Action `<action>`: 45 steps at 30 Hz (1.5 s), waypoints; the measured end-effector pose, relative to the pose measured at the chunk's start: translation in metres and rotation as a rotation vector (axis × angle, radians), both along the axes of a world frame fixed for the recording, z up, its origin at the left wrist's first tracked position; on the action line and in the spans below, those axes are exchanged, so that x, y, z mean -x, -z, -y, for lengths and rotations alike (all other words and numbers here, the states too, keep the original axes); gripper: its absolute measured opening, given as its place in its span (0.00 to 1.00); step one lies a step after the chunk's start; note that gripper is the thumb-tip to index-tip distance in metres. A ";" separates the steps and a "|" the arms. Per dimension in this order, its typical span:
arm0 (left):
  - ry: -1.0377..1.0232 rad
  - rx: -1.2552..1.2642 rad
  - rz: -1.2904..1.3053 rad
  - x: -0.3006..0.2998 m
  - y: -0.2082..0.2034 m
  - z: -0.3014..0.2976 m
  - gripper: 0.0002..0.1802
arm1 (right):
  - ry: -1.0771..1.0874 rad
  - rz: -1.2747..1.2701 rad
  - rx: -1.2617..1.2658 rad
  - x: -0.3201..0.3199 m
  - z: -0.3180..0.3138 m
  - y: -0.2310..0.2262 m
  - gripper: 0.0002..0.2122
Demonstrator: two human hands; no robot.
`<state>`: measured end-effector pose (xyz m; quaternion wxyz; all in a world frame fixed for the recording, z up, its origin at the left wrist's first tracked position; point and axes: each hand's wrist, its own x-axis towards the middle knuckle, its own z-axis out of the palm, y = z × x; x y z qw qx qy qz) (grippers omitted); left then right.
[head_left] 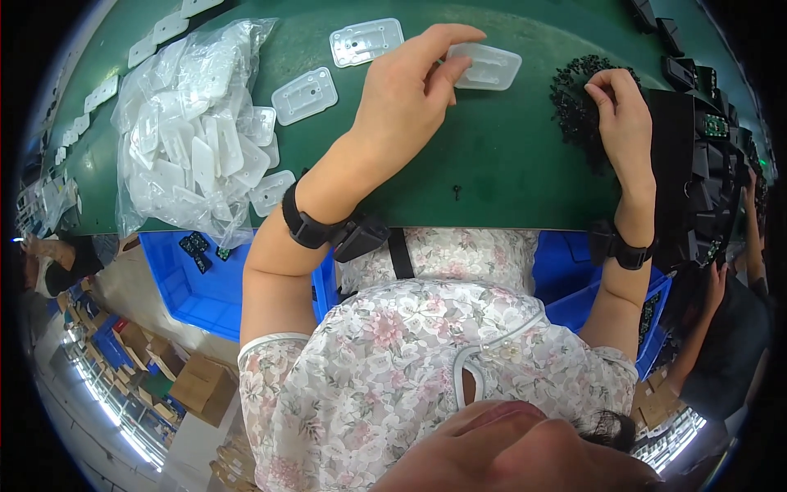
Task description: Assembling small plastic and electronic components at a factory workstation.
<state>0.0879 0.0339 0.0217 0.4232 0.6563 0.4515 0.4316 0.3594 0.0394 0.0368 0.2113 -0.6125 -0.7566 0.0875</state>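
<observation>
Between thumb and fingers, my left hand (414, 82) grips the near-left edge of a translucent white plastic cover (493, 69) over the green table. My right hand (620, 107) is at the right side of a heap of tiny black parts (574, 102), thumb and forefinger pinched together; whatever sits between the fingertips is too small to make out. To the left of my left hand lie two more translucent covers, one farther off (366, 42) and one nearer (304, 96). A single small black part (457, 193) rests near the table's front edge.
A clear plastic bag (193, 131) full of white covers fills the left of the green table (500, 164). Black housings (701, 168) crowd the right side. Blue bins (193, 279) stand below the front edge. Another person's arm (697, 328) shows at far right.
</observation>
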 end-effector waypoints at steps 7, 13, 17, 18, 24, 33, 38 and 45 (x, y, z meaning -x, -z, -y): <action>-0.041 -0.216 -0.137 0.001 0.005 -0.002 0.11 | -0.069 -0.092 -0.189 0.016 -0.002 -0.012 0.05; -0.029 -0.136 -0.068 0.002 0.000 -0.002 0.11 | -0.123 -0.604 0.106 0.071 -0.002 -0.026 0.07; -0.075 -0.064 0.003 0.001 -0.006 0.001 0.11 | -0.272 -1.103 0.301 0.088 -0.014 -0.019 0.06; -0.096 -0.005 0.030 0.000 -0.009 0.003 0.10 | -0.312 -1.235 0.334 0.092 -0.014 -0.016 0.05; -0.131 -0.084 0.035 -0.002 -0.006 0.004 0.09 | -0.234 -1.231 0.405 0.103 -0.003 -0.005 0.04; -0.122 -0.292 -0.148 -0.001 -0.002 0.002 0.07 | -0.276 -0.899 0.270 0.102 0.007 -0.005 0.04; -0.103 -0.405 -0.239 -0.003 -0.005 0.007 0.12 | -0.193 -0.910 0.372 0.097 0.011 -0.018 0.04; -0.067 -0.597 -0.364 -0.001 -0.005 0.005 0.19 | -0.054 -1.241 0.878 0.087 0.003 -0.024 0.04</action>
